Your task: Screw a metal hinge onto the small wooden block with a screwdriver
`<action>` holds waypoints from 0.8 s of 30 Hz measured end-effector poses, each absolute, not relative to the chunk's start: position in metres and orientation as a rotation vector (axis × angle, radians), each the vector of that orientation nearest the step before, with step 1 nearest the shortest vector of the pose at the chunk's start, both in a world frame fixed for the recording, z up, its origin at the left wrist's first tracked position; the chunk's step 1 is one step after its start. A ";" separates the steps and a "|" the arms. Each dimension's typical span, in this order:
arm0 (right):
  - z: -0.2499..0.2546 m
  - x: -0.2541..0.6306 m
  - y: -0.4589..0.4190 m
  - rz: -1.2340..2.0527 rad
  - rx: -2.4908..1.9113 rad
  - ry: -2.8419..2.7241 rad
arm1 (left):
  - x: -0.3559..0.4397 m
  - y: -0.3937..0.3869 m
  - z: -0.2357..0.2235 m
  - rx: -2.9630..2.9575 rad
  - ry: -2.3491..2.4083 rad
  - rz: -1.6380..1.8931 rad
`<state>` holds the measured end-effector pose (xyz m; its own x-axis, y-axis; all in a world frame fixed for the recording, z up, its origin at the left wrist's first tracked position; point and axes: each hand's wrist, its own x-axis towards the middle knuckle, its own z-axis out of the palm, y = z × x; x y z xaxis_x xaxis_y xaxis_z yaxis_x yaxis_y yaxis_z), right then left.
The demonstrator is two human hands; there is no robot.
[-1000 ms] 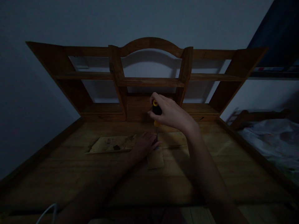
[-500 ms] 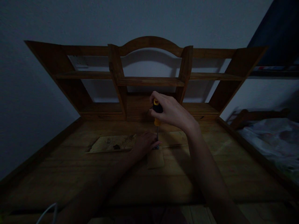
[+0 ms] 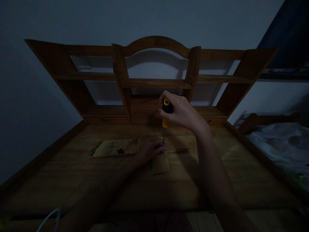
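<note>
My right hand (image 3: 181,109) grips the yellow-and-black handle of a screwdriver (image 3: 165,122) from above, fingers wrapped round it. Its thin shaft runs down, leaning slightly, to a small shiny metal part (image 3: 162,151). Around the shaft's lower end my left hand (image 3: 151,149) is closed, thumb and fingers pinched at the metal part. That part lies on a short wooden block (image 3: 161,164), where it meets a longer board (image 3: 181,144); my fingers hide some of it. Left of my left hand lies a rough, stained piece of wood (image 3: 116,148).
All this rests on a wooden desk top (image 3: 84,180). A wooden shelf unit (image 3: 154,84) rises at its back edge against the wall. A white cable (image 3: 49,216) curves at the front left. A plastic-covered heap (image 3: 282,145) stands beyond the right edge.
My right hand and the screwdriver handle have shifted slightly right and up, so the shaft leans a little more. My left hand stays at the metal part.
</note>
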<state>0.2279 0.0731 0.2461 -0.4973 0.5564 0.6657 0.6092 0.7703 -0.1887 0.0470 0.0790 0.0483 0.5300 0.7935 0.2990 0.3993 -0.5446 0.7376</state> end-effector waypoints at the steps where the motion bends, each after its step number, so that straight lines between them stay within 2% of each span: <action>1: 0.247 0.229 0.073 -0.099 -0.865 -2.209 | 0.047 0.079 0.049 2.148 0.959 0.847; 7: 0.252 0.232 0.070 -0.164 -0.879 -2.097 | 0.048 0.076 0.058 1.926 1.087 1.020; 15: 0.260 0.236 0.069 -0.400 -0.863 -1.696 | 0.016 0.109 0.083 1.959 1.190 1.341; 20: 0.267 0.247 0.060 -0.428 -0.886 -1.596 | -0.061 0.128 0.114 1.999 1.421 1.490; 24: 0.272 0.260 0.054 -0.451 -0.961 -1.507 | -0.164 0.117 0.111 2.155 1.791 1.232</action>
